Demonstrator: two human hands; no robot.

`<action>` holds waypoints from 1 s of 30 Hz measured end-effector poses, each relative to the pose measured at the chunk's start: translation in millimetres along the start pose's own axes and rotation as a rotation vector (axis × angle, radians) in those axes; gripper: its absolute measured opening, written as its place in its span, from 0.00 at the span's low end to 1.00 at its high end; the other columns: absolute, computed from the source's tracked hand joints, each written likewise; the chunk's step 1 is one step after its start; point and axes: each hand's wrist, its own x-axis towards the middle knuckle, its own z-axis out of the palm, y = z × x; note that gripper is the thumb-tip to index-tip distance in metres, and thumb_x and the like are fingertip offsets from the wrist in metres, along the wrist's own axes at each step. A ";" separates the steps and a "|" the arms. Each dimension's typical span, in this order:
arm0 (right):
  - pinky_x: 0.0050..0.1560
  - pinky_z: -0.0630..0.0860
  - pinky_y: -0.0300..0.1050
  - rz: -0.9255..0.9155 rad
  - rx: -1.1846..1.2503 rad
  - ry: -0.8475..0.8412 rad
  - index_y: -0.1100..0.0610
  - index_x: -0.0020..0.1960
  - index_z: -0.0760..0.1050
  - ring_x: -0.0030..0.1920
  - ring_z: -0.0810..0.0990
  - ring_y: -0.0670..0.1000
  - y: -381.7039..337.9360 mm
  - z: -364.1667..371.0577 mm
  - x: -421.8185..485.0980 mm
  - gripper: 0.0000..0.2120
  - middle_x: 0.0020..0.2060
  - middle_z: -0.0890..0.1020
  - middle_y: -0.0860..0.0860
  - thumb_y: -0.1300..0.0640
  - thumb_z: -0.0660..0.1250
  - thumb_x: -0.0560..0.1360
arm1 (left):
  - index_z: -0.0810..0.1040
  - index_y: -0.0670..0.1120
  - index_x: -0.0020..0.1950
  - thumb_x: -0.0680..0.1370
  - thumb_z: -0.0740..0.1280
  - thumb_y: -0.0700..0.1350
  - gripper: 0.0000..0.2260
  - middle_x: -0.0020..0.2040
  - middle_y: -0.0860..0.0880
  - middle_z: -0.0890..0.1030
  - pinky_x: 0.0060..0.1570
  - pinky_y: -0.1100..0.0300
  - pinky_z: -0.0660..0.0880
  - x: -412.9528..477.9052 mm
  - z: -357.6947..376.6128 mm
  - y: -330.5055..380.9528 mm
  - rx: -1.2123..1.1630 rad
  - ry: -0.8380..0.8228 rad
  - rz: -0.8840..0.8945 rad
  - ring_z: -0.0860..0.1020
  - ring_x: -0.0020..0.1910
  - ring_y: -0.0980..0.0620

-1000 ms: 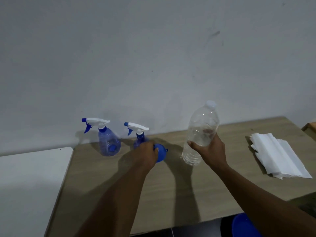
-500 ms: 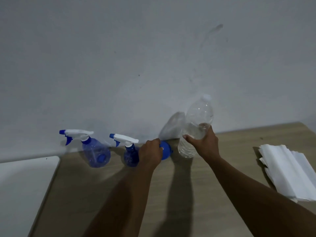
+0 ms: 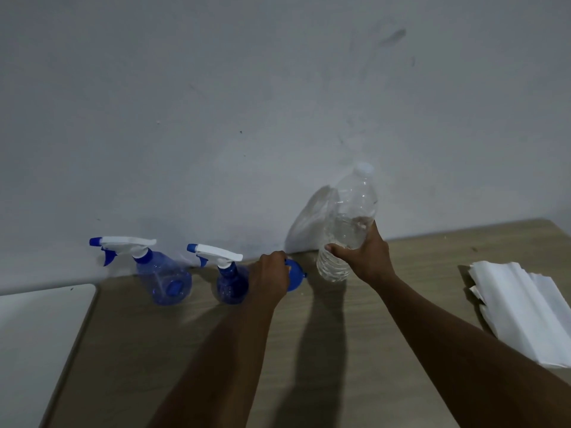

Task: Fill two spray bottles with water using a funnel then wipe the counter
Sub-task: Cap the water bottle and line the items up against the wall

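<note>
At the back of the counter point(image 3: 191, 366), against the wall point(image 3: 216, 103), the two spray bottles point(image 3: 165, 281) stand upright side by side, trigger heads screwed on, nozzles pointing left; the second one point(image 3: 230, 281) is just left of the left hand. Both are translucent blue plastic with rounded bodies, white triggers and blue collars; no water level can be read in either. The left hand point(image 3: 269, 281) is curled over the blue funnel point(image 3: 296, 274), fingers wrapped around it, only a rounded rim and a small tab showing past the knuckles; likely picked first because it must seat in a bottle neck before pouring. The right hand point(image 3: 367, 257) grips the water bottle point(image 3: 347, 230) at mid-body, fingers closed around it, bottle lifted and tilted slightly, white cap on. It is clear, thin, ribbed plastic, roughly half full, so it may flex under squeeze. Judgement: filling not begun; spray heads and cap must come off first. To the right, well apart, a stack of folded white paper towels point(image 3: 522, 310) lies flat, presumably kept ready for wiping. Counter is matte wood-grain laminate; a white surface point(image 3: 34, 335) adjoins at left.
</note>
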 end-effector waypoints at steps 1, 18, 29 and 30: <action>0.53 0.71 0.39 0.006 0.004 -0.004 0.50 0.68 0.67 0.55 0.75 0.45 0.2 1.0 -1.0 0.39 0.55 0.76 0.41 0.48 0.83 0.62 | 0.79 0.46 0.61 0.81 0.63 0.45 0.10 0.55 0.42 0.82 0.47 0.51 0.78 0.5 -1.4 -0.3 -0.021 -0.010 -0.009 0.82 0.53 0.42; 0.60 0.75 0.50 0.262 -0.105 -0.091 0.58 0.74 0.59 0.65 0.75 0.60 8.4 -1.0 -36.7 0.45 0.67 0.74 0.59 0.47 0.80 0.67 | 0.69 0.47 0.72 0.80 0.64 0.51 0.21 0.64 0.41 0.76 0.56 0.48 0.76 -41.0 -29.8 1.9 -0.106 -0.062 0.080 0.77 0.61 0.40; 0.57 0.76 0.46 0.324 -0.312 -0.145 0.57 0.68 0.70 0.58 0.80 0.57 25.1 -48.0 -136.2 0.27 0.59 0.80 0.61 0.50 0.74 0.73 | 0.76 0.52 0.66 0.78 0.67 0.53 0.17 0.57 0.46 0.81 0.59 0.51 0.76 -118.1 5.4 18.3 -0.212 -0.138 0.172 0.79 0.58 0.45; 0.56 0.76 0.46 0.332 -0.315 -0.128 0.57 0.67 0.70 0.57 0.80 0.57 28.0 -54.9 -146.9 0.26 0.59 0.80 0.60 0.50 0.73 0.74 | 0.76 0.53 0.65 0.77 0.67 0.54 0.17 0.57 0.46 0.81 0.59 0.51 0.76 -123.4 9.3 22.1 -0.204 -0.148 0.188 0.79 0.58 0.45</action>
